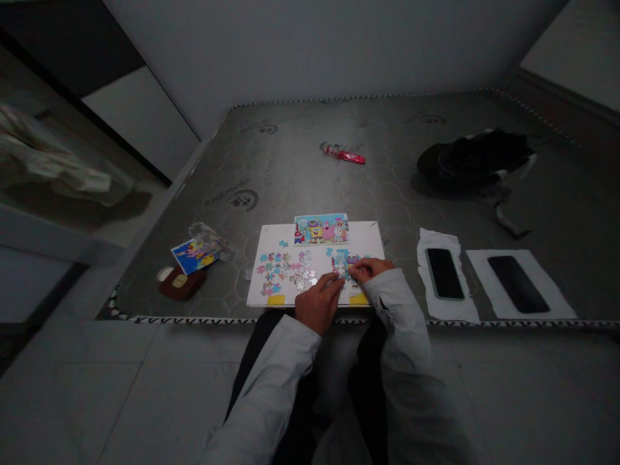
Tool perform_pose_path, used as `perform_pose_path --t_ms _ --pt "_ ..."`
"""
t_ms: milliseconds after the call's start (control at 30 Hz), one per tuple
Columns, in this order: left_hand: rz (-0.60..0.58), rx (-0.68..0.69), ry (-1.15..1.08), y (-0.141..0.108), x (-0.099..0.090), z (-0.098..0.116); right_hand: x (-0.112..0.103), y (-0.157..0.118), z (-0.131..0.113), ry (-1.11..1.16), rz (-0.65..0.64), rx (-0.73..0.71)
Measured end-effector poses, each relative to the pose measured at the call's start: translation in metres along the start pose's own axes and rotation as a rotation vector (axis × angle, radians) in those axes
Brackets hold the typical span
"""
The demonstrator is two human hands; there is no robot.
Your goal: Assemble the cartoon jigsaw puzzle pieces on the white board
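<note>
Pieces point(295, 266) lie on the board point(276, 234), most before the card point(321, 230); a phone point(445, 274) lies right of the board.

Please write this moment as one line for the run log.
left hand: fingers at joined puzzle pieces | right hand: fingers at same pieces | loose pieces: on white board | picture card: across board's far edge

At six o'clock, the left hand point(318, 303) is hiding part of the white board point(367, 235) from me; at four, the right hand point(372, 267) is covering some of the puzzle patch point(341, 254). I am failing to make out whether either is pinching a piece. The bottom edge is cutting the pale sleeves point(276, 374). Toward ten, the left edge is cropping a blurred bundle point(58, 161).
</note>
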State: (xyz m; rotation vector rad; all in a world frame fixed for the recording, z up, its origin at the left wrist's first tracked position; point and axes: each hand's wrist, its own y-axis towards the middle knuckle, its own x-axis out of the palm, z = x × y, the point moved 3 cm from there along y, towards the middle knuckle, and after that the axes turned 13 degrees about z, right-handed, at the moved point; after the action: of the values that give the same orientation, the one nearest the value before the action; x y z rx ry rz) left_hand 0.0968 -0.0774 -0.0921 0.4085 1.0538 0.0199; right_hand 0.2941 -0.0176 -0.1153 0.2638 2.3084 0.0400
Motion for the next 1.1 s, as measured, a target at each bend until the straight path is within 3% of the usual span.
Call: perform_pose_path --t_ms 467,800,900,1100 --pt "-0.014 0.01 -0.016 0.0 0.002 -0.002 0.005 -0.003 -0.004 -0.087 0.057 0.0" --pt "0.01 0.004 -0.026 -0.002 0.003 -0.001 0.007 -0.006 0.001 -0.006 0.119 0.006" --pt "0.0 0.0 -0.026 0.0 0.001 0.0 0.003 -0.004 0.0 0.026 0.084 0.01" --pt "0.001 0.013 -0.024 0.0 0.0 0.0 -0.001 0.005 0.003 0.009 -0.103 -0.052"
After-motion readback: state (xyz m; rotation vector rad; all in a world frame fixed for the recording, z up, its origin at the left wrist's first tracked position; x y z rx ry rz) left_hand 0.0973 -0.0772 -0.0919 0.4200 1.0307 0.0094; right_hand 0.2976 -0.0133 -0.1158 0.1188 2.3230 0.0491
